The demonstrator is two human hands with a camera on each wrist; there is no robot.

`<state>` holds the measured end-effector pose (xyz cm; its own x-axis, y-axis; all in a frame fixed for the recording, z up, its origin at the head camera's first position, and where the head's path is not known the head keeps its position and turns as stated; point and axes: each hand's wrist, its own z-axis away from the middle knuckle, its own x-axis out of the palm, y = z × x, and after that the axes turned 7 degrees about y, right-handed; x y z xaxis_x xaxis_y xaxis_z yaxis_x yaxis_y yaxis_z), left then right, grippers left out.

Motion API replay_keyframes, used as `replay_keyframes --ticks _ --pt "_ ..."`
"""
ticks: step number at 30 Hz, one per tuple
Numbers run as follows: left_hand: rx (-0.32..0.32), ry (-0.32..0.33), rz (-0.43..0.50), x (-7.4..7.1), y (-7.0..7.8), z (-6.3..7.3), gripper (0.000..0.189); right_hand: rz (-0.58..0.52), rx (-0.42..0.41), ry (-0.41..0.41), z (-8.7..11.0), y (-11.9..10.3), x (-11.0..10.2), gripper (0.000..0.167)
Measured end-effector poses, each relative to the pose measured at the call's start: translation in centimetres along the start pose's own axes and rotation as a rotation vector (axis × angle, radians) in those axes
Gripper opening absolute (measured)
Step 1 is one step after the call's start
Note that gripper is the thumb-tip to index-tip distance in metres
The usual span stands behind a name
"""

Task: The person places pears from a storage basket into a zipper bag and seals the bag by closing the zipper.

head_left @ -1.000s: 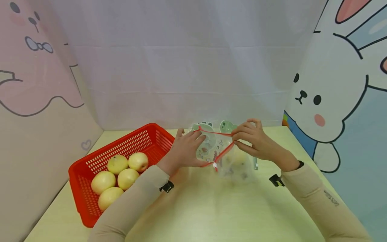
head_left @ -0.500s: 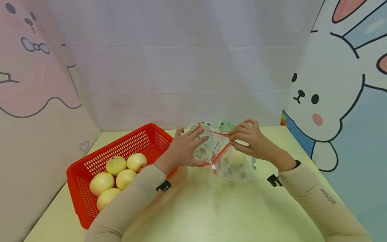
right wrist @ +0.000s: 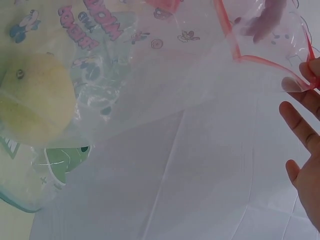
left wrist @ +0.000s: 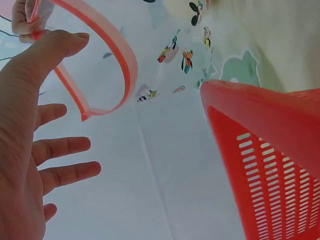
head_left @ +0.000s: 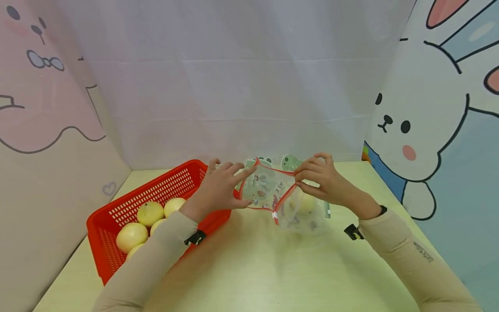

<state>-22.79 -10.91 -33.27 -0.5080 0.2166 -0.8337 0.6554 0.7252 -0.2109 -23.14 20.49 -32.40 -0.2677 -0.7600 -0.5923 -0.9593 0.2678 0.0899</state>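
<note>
My right hand [head_left: 321,180] pinches the red rim of a clear plastic bag [head_left: 308,222] printed with small cartoon figures. The rim gapes toward the left in a wide loop. Inside the bag, low on the table, sits a round pale yellow fruit [right wrist: 37,102]. My left hand [head_left: 218,188] has its fingers spread and holds nothing; in the left wrist view its thumb overlaps the red loop. It hovers between the bag mouth and a red basket [left wrist: 260,107], above the basket's right end. Several similar yellow fruits [head_left: 150,213] lie in the basket, partly hidden by my left sleeve.
Behind the bag, near the table's back edge, lies clear packaging with green animal-shaped prints [head_left: 290,162]. A pale cloth wall [head_left: 241,99] closes off the back, and cartoon-printed panels [head_left: 421,143] stand at both sides of the table [head_left: 273,268].
My left hand has come away from the bag's rim and moved left toward the basket. The right hand keeps its pinch on the rim, which stays spread.
</note>
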Motion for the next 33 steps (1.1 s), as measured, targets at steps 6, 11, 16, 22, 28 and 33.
replay_keyframes --ticks 6,11,16,22,28,33 --pt "-0.075 0.01 0.023 -0.5 -1.8 1.3 0.081 -0.001 0.003 0.005 0.0 -0.1 -0.1 0.031" --pt "-0.173 -0.055 0.035 -1.2 -3.8 3.1 0.088 -0.001 0.003 -0.001 0.0 -0.2 0.0 0.031" --pt "-0.262 -0.09 0.02 -2.0 -6.3 5.4 0.084 0.001 0.002 -0.002 -0.1 -0.2 -0.1 0.032" --pt "-0.351 -0.16 0.027 -1.8 -8.8 8.2 0.089 0.001 0.009 -0.002 -0.1 -0.2 -0.1 0.032" --pt "-0.393 -0.224 0.064 -1.0 -10.3 10.0 0.103 -0.002 0.007 0.008 0.0 -0.3 0.1 0.032" --pt "-0.428 -0.264 0.075 -0.1 -10.9 10.9 0.111 -0.004 0.019 0.003 0.1 -0.3 0.0 0.033"
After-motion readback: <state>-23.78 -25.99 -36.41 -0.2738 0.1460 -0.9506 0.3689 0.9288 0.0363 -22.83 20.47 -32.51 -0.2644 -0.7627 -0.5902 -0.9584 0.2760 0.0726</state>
